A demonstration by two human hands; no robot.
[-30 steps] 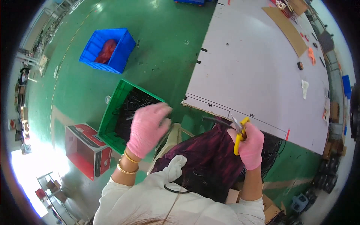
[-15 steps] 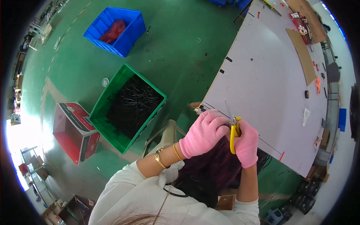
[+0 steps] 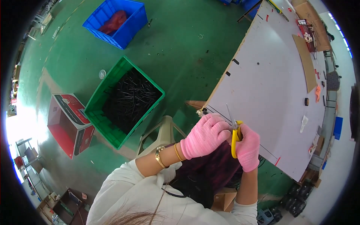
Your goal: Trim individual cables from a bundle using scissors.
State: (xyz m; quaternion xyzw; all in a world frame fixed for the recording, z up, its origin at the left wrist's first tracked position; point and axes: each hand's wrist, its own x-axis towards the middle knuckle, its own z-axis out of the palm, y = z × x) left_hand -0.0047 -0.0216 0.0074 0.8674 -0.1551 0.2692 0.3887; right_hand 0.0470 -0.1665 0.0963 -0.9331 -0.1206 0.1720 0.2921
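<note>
My right hand [image 3: 248,148], in a pink glove, is closed round yellow-handled pliers [image 3: 234,144] whose short metal jaws point up. Close beside it, my left hand [image 3: 206,137], also gloved in pink, has its fingers curled together near the jaws. What those fingers hold is hidden. A thin straight strand [image 3: 228,111] sticks up by the plier jaws; I cannot tell which hand it comes from. Both hands are at the near left edge of the white table [image 3: 270,97]. Dark purple cloth [image 3: 206,165] lies below them.
A green crate [image 3: 110,137] of thin black pieces stands on the floor to the left, beside an open red and white carton [image 3: 62,127] and a beige stool [image 3: 165,131]. Farther off is a blue crate [image 3: 131,32] with a red bag. Cardboard [image 3: 304,62] lies on the table.
The view has shifted slightly, so the crates sit higher and the table a little further right. Both hands keep nearly the same pose, with the pliers still in the right one.
</note>
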